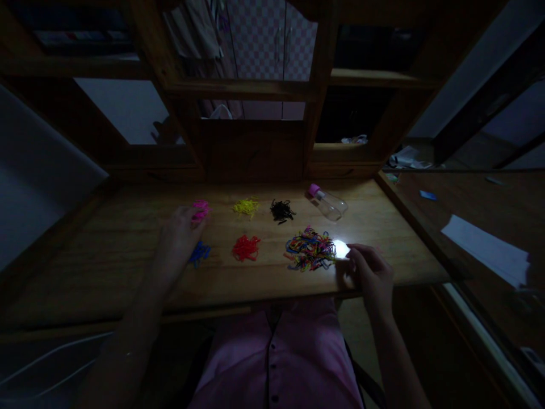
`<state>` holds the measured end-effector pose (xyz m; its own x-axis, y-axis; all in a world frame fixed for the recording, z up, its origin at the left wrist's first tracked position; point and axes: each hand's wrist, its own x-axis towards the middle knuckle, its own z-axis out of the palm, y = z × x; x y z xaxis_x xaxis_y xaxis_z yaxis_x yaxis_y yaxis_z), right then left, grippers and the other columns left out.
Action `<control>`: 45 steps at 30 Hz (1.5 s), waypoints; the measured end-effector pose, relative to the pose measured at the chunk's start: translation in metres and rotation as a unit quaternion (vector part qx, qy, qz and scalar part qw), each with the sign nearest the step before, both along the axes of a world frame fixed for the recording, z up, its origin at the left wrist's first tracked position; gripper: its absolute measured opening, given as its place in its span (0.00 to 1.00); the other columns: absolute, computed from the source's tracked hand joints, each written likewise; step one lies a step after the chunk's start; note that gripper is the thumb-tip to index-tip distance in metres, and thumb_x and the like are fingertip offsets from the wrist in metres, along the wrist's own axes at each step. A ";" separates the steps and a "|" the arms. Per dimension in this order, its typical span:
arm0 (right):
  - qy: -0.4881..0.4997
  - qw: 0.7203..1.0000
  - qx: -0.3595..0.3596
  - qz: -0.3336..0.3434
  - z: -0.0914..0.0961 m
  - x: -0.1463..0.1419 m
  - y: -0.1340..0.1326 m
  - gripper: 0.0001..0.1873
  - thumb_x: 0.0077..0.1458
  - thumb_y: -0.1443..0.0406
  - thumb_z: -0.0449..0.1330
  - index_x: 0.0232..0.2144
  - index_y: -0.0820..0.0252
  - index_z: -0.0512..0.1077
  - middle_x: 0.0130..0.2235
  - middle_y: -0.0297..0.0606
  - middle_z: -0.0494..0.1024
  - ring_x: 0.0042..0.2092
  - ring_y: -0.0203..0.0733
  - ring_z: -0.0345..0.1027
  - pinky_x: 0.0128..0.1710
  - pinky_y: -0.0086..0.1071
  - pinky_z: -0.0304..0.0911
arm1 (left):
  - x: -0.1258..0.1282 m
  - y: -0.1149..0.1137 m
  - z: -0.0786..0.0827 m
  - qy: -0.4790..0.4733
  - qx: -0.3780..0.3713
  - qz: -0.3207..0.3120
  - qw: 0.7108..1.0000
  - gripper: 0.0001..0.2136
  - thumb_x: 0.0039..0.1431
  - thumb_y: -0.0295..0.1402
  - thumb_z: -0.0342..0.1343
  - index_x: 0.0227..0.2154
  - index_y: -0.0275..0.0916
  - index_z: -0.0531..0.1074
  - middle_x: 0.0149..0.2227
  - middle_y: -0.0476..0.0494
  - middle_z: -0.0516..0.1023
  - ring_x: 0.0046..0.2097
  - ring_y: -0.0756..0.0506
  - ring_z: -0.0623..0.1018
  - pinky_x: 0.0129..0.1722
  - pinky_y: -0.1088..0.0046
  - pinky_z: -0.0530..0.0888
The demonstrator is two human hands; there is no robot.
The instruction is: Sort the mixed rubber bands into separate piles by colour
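Note:
On a wooden desk lie small heaps of rubber bands sorted by colour: pink, yellow, black, blue and red. A mixed multicoloured heap sits to the right. My left hand reaches over the pink heap, fingertips touching it, with the blue heap just beside the palm. My right hand rests at the right edge of the mixed heap, fingers pinched together near a bright light spot; what they hold is too small to make out.
A clear bottle with a pink cap lies on its side at the back right. Wooden shelving rises behind the desk. A side surface on the right carries a white sheet. The room is dim.

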<state>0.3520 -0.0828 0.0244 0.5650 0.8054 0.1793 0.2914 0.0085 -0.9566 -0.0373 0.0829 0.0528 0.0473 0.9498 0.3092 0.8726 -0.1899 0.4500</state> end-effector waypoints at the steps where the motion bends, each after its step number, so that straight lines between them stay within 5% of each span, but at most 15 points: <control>1: -0.007 1.000 -0.003 0.002 -0.001 0.000 0.000 0.11 0.56 0.59 0.60 0.38 0.58 0.76 0.31 0.35 0.75 0.30 0.37 0.67 0.30 0.29 0.62 | 0.015 -0.011 0.002 0.014 0.036 -0.017 0.999 0.13 0.61 0.35 0.52 0.47 0.39 0.71 0.49 0.40 0.71 0.48 0.41 0.74 0.52 0.62 0.70; 4: -0.042 0.999 -0.016 0.004 -0.004 0.000 0.002 0.12 0.57 0.58 0.59 0.39 0.58 0.76 0.34 0.37 0.77 0.35 0.39 0.70 0.34 0.30 0.64 | 0.072 -0.051 0.003 0.012 0.066 -0.102 0.993 0.13 0.62 0.34 0.52 0.48 0.40 0.70 0.53 0.39 0.67 0.54 0.40 0.70 0.57 0.60 0.67; 8: -0.128 0.991 -0.038 0.026 -0.006 -0.004 0.005 0.14 0.58 0.58 0.58 0.44 0.58 0.73 0.39 0.40 0.77 0.37 0.43 0.71 0.36 0.34 0.65 | 0.143 -0.101 -0.014 -0.061 0.008 -0.226 0.972 0.13 0.62 0.32 0.52 0.49 0.44 0.69 0.54 0.43 0.67 0.55 0.43 0.70 0.57 0.63 0.69; 12: -0.247 0.965 -0.006 0.093 -0.001 -0.010 0.011 0.13 0.58 0.65 0.56 0.46 0.55 0.72 0.45 0.43 0.74 0.46 0.48 0.68 0.44 0.39 0.65 | 0.174 -0.119 -0.031 -0.171 -0.033 -0.229 0.958 0.11 0.63 0.30 0.51 0.47 0.44 0.70 0.51 0.44 0.70 0.53 0.45 0.72 0.53 0.67 0.71; 19: -0.351 0.927 -0.023 0.133 -0.002 -0.012 0.026 0.13 0.56 0.72 0.54 0.41 0.56 0.73 0.39 0.42 0.76 0.43 0.49 0.66 0.43 0.41 0.63 | 0.168 -0.113 -0.033 -0.229 -0.064 -0.174 0.956 0.08 0.64 0.32 0.50 0.38 0.43 0.74 0.42 0.46 0.76 0.44 0.46 0.76 0.45 0.70 0.73; 33: -0.269 0.951 -0.009 0.149 0.011 -0.004 0.025 0.13 0.56 0.70 0.57 0.43 0.55 0.74 0.40 0.37 0.78 0.38 0.42 0.70 0.37 0.33 0.65 | 0.165 -0.113 -0.031 -0.246 -0.080 -0.177 0.950 0.08 0.64 0.32 0.50 0.36 0.42 0.74 0.40 0.47 0.77 0.43 0.46 0.76 0.45 0.71 0.72; 38: -0.339 0.925 -0.031 0.169 0.014 -0.007 0.032 0.13 0.56 0.72 0.57 0.43 0.58 0.75 0.39 0.40 0.77 0.39 0.43 0.70 0.38 0.35 0.66 | 0.165 -0.113 -0.033 -0.244 -0.075 -0.168 0.952 0.07 0.64 0.32 0.50 0.35 0.42 0.74 0.40 0.47 0.77 0.42 0.47 0.76 0.44 0.72 0.71; 45: -0.469 0.854 -0.058 0.218 0.019 -0.010 0.042 0.12 0.59 0.72 0.55 0.42 0.58 0.75 0.41 0.42 0.76 0.44 0.47 0.67 0.43 0.37 0.65 | 0.165 -0.113 -0.031 -0.244 -0.071 -0.174 0.951 0.07 0.63 0.32 0.51 0.35 0.42 0.75 0.40 0.47 0.77 0.42 0.47 0.76 0.44 0.72 0.71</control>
<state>0.3421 -0.0410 0.0433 -0.1416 0.9459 0.2921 0.9234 0.2325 -0.3053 0.1272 -0.0305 0.0220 0.2497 0.9367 0.2454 0.4478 -0.3364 0.8285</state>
